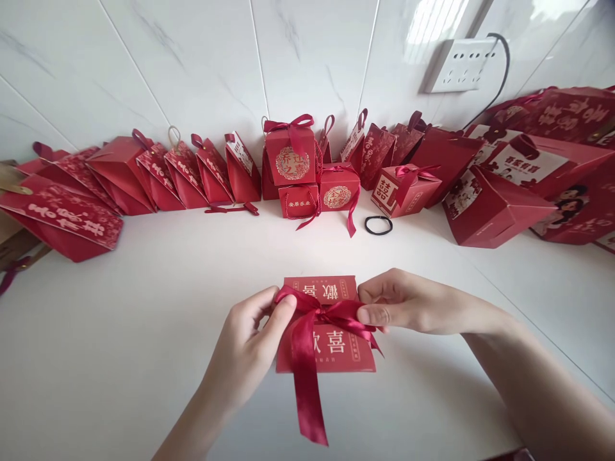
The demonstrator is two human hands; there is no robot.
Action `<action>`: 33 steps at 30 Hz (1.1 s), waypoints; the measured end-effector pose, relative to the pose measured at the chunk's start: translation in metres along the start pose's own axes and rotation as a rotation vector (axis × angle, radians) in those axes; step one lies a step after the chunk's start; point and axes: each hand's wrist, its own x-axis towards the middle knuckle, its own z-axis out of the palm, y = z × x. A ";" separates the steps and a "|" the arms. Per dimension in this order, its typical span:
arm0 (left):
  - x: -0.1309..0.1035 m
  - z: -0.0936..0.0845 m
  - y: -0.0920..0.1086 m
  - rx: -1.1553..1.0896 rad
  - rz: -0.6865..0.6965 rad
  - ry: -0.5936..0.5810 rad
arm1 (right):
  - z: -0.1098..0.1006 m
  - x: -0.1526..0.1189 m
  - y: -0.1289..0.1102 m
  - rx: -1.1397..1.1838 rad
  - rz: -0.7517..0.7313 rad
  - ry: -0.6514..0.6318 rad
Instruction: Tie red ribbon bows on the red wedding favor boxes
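Note:
A red gift box with pale printed characters lies on the white table in front of me. Across its top runs a dark red satin ribbon, knotted in the middle with a loop on each side. My left hand pinches the left loop between thumb and fingers. On the other side, my right hand grips the right loop the same way, by the box's right edge. One long ribbon tail hangs over the box's near edge onto the table; a shorter end shows below my right fingers.
Red gift boxes with ribbon handles line the wall, slanted ones at left and larger ones at right. A stack of small boxes stands mid-back. A black hair tie lies near them. A white socket strip is on the wall.

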 end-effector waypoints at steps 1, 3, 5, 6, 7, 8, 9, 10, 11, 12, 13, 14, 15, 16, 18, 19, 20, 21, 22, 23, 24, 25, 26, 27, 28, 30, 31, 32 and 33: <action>0.000 0.000 0.000 -0.001 0.002 -0.004 | 0.000 0.001 0.001 0.010 0.002 0.012; -0.001 0.000 0.001 -0.005 0.032 -0.023 | 0.000 0.002 0.002 0.057 -0.008 0.042; -0.002 0.001 0.003 -0.010 0.069 -0.037 | 0.001 0.002 0.001 0.109 -0.035 0.058; -0.003 0.001 0.004 -0.007 0.081 -0.025 | 0.001 0.002 0.001 0.126 -0.050 0.054; -0.004 0.002 0.005 0.002 0.091 0.004 | 0.002 0.003 0.000 0.137 -0.060 0.044; -0.004 0.002 0.006 0.015 0.101 0.051 | 0.002 0.003 -0.001 0.145 -0.067 0.030; -0.003 0.003 0.006 0.034 0.108 0.106 | 0.003 0.003 -0.001 0.151 -0.072 0.017; -0.003 0.004 0.006 0.056 0.115 0.151 | 0.004 0.003 -0.002 0.155 -0.075 0.008; -0.001 0.004 0.005 0.076 0.118 0.181 | 0.004 0.003 -0.001 0.159 -0.079 0.003; 0.000 0.004 0.004 0.091 0.115 0.191 | 0.004 0.003 -0.001 0.161 -0.082 0.001; 0.002 0.004 0.003 0.100 0.109 0.187 | 0.005 0.004 0.000 0.163 -0.083 -0.001; 0.003 0.004 0.002 0.105 0.100 0.173 | 0.004 0.004 0.000 0.166 -0.084 -0.001; 0.004 0.003 0.001 0.103 0.092 0.153 | 0.004 0.005 0.001 0.168 -0.081 -0.001; 0.004 0.003 0.001 0.095 0.084 0.130 | 0.004 0.005 0.002 0.172 -0.077 0.000; 0.003 0.002 0.003 0.066 0.070 0.104 | 0.003 0.005 0.002 0.176 -0.072 0.012; 0.002 0.002 0.004 0.048 0.060 0.099 | 0.003 0.006 0.003 0.178 -0.072 0.021; 0.000 0.002 0.005 0.032 0.046 0.097 | 0.003 0.006 0.003 0.182 -0.074 0.032; -0.001 0.001 0.006 0.019 0.032 0.096 | 0.002 0.006 0.003 0.189 -0.076 0.043; -0.002 0.001 0.007 0.008 0.017 0.093 | 0.002 0.007 0.003 0.196 -0.078 0.056; -0.003 0.000 0.007 -0.001 0.003 0.082 | 0.002 0.007 0.003 0.204 -0.081 0.066; -0.003 -0.001 0.006 -0.007 -0.006 0.058 | 0.001 0.008 0.004 0.214 -0.085 0.074; -0.003 -0.002 0.005 -0.013 -0.011 0.030 | 0.001 0.009 0.005 0.226 -0.092 0.077; -0.002 -0.003 0.004 -0.020 -0.015 -0.001 | 0.001 0.010 0.006 0.244 -0.102 0.078; -0.001 -0.004 0.003 -0.030 -0.020 -0.031 | 0.000 0.011 0.007 0.269 -0.114 0.074; 0.000 -0.005 0.002 -0.044 -0.025 -0.059 | 0.000 0.012 0.009 0.303 -0.129 0.067; 0.001 -0.006 0.001 -0.082 -0.034 -0.097 | -0.001 0.015 0.012 0.391 -0.155 0.053; 0.001 -0.006 0.001 -0.102 -0.037 -0.109 | -0.001 0.016 0.013 0.439 -0.166 0.046; 0.001 -0.006 0.001 -0.119 -0.038 -0.119 | -0.001 0.017 0.014 0.484 -0.174 0.038; 0.002 -0.006 0.001 -0.129 -0.038 -0.125 | -0.001 0.018 0.015 0.523 -0.181 0.032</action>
